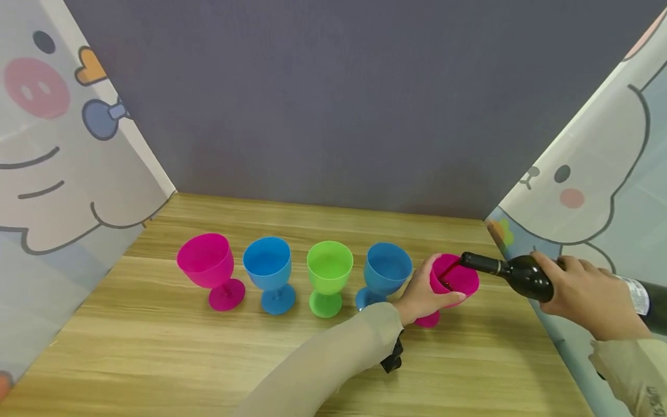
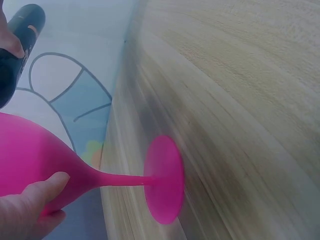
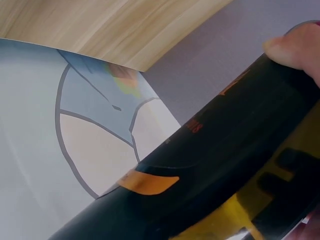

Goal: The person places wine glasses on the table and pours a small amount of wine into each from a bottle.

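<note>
The left hand point(image 1: 419, 298) has its grip curled round the bowl of a pink goblet point(image 1: 452, 278), tipping it toward the dark wine bottle point(image 1: 521, 273). In the left-wrist view the thumb presses the underside of the bowl, and the goblet's stem and round foot point(image 2: 164, 179) are tilted, the foot's edge resting on the wooden desk point(image 1: 208, 359). The right hand point(image 1: 583, 295) wraps its grip round the bottle's shoulder and body, holding it nearly level, its mouth just over the goblet's rim. A little dark liquid shows inside the pink bowl. The bottle is black glass with a gold band at the neck and a yellow and orange label point(image 3: 150, 182) on its body.

Taking the held goblet as landmark: just left of it stands a blue goblet point(image 1: 385, 272), then a green goblet point(image 1: 328, 275), another blue one point(image 1: 268, 269), and farthest left a second pink goblet point(image 1: 208, 266), all upright in a row. Whether those four hold anything cannot be told. Cartoon-printed panels point(image 1: 599, 174) flank the desk.
</note>
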Demonstrator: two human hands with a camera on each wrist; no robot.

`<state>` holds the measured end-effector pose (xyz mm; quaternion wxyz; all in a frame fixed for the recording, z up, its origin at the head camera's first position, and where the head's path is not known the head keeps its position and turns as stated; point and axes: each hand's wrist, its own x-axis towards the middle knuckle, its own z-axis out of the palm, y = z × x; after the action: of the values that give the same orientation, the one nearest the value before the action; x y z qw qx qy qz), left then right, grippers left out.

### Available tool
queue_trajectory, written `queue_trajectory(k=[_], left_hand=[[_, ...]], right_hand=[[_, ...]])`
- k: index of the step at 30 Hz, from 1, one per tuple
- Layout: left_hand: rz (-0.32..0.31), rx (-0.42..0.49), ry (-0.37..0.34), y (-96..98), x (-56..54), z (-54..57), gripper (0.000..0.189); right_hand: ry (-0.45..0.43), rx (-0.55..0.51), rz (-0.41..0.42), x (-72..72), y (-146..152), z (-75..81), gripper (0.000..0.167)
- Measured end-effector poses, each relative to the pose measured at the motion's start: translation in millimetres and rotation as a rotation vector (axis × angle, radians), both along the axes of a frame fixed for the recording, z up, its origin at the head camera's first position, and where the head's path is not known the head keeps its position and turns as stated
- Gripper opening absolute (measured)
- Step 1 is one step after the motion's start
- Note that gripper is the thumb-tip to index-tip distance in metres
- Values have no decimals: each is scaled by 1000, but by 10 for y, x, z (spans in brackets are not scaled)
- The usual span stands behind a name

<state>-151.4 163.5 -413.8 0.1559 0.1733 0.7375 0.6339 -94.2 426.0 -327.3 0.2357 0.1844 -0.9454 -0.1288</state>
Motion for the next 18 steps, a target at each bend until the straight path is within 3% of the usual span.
queue_trajectory(k=[18], left_hand=[[-13, 10, 8, -11, -1, -19, 79]], right_hand=[[-7, 28, 2, -8, 7, 7, 94]])
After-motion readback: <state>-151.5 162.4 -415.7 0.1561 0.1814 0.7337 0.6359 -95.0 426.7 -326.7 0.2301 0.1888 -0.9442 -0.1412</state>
